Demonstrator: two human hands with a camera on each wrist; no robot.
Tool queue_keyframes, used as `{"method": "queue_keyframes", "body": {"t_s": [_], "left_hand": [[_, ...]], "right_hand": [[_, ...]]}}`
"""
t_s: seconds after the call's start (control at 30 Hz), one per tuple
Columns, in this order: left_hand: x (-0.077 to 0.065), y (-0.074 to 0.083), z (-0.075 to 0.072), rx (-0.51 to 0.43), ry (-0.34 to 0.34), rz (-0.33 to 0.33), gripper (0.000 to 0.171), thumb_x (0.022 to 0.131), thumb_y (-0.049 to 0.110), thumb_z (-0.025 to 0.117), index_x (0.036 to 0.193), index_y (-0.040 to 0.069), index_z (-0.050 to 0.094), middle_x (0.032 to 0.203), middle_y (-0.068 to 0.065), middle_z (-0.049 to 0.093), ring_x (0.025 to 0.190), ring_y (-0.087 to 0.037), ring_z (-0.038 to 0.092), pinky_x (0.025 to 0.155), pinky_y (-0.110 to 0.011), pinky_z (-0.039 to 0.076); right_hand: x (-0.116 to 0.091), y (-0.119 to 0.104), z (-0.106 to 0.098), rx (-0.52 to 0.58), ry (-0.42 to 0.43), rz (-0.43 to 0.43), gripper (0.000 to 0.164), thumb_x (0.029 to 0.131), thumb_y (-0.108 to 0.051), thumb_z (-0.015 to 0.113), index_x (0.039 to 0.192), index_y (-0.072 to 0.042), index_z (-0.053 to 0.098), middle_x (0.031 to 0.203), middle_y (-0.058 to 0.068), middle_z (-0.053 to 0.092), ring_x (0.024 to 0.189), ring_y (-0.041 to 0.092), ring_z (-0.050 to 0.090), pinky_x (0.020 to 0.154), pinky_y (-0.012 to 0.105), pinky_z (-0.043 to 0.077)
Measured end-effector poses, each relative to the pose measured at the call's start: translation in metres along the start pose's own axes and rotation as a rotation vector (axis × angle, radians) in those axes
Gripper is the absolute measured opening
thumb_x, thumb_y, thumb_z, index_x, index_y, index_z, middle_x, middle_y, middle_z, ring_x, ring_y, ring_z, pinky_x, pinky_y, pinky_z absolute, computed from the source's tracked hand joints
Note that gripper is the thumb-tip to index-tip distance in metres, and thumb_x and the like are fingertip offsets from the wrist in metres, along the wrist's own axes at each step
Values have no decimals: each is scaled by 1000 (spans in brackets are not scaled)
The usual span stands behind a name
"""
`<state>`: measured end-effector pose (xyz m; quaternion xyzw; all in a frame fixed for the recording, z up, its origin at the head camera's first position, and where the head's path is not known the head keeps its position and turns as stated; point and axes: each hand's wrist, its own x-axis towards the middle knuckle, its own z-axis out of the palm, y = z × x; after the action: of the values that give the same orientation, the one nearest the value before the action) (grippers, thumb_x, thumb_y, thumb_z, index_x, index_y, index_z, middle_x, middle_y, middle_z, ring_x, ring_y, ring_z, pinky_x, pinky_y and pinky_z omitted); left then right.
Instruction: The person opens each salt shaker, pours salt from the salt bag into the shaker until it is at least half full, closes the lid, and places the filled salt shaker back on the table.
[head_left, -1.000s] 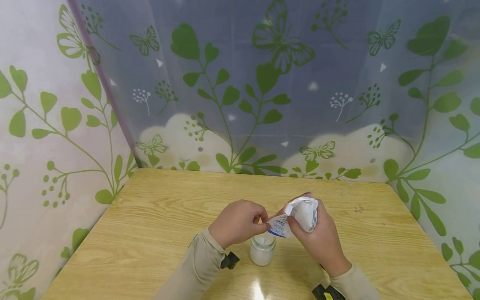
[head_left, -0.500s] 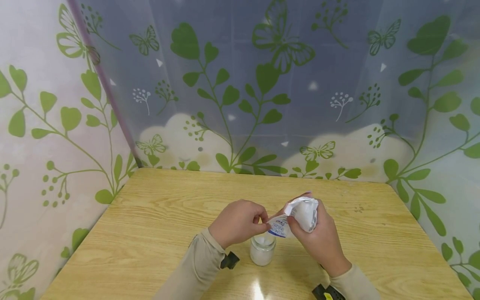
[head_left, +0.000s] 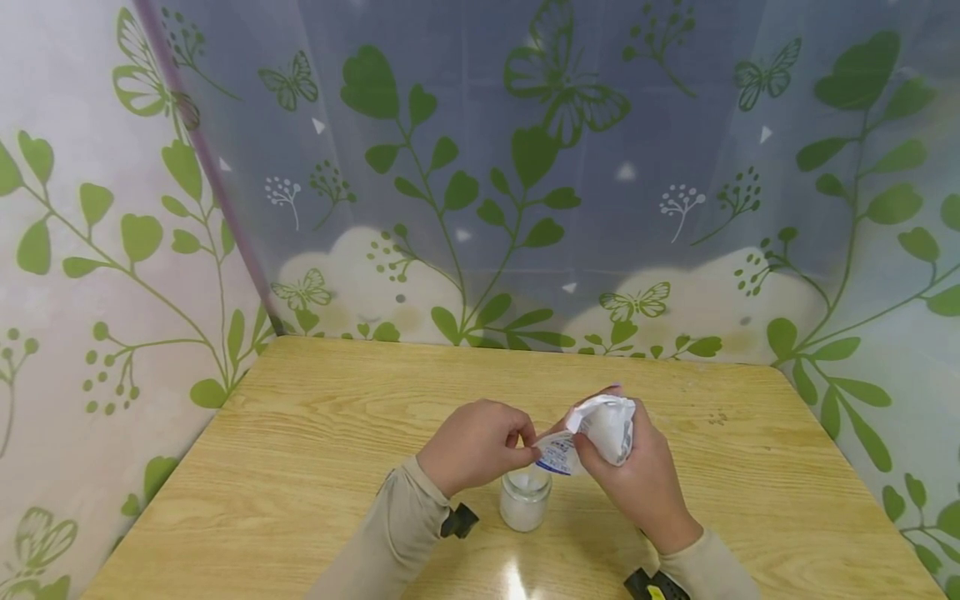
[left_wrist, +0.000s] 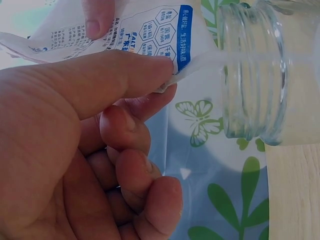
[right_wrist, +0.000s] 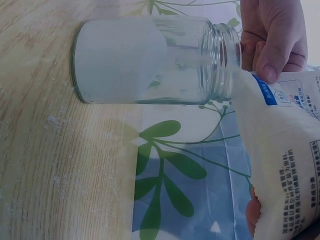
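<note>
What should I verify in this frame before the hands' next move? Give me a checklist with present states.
1. Glass jar upright on the table: ok.
2. Jar uncovered: ok, no lid on it.
3. Right hand holding the bag: ok.
4. Left hand pinching the bag's edge near the jar's mouth: ok.
5. Room in the jar: ok, white contents stop below the neck.
6. Table free of spills: not ok, white grains lie there.

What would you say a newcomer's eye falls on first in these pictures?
Probably the green leaf-and-butterfly backdrop, behind the wooden table. Next, the open glass jar standing on the table, partly filled with white contents. At its mouth is a white bag, its corner pinched by the left hand while the right hand grips the bag.
</note>
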<state>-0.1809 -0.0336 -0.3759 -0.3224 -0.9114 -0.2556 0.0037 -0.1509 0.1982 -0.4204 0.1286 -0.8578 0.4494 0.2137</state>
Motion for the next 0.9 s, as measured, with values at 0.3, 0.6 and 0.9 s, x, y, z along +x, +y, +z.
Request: {"method": "queue_keyframes", "body": {"t_s": [0.3,0.6,0.9], "left_hand": [[0,0,1,8,-4,-3,11,93,28,76,90,17,77,58,13,50,51,-4,40,51,-22,35],[0,0,1,11,-6,-2,11,93,28,76,90,17,78,58,13,50,51,-3,40,51,-22,35],[-1,0,1,14,-11,0,11,94,29,76,90,18,77,59,13,51,52,-4,41,51,-22,36]], "right_hand": [[-1,-1,0,-13,-8,12,52,86,-14,81,125,2,51,97,11,66,77,18,60,62,31,51],[-2,-1,-1,-25,-6,9,51,86,-14,81,124,2,51,96,11,66,77,18,60,62,32,51],[-2,0,0,-41,12,-16,49,85,-14,83,121,0,52,95,9,66,76,17,60,62,32,51]]}}
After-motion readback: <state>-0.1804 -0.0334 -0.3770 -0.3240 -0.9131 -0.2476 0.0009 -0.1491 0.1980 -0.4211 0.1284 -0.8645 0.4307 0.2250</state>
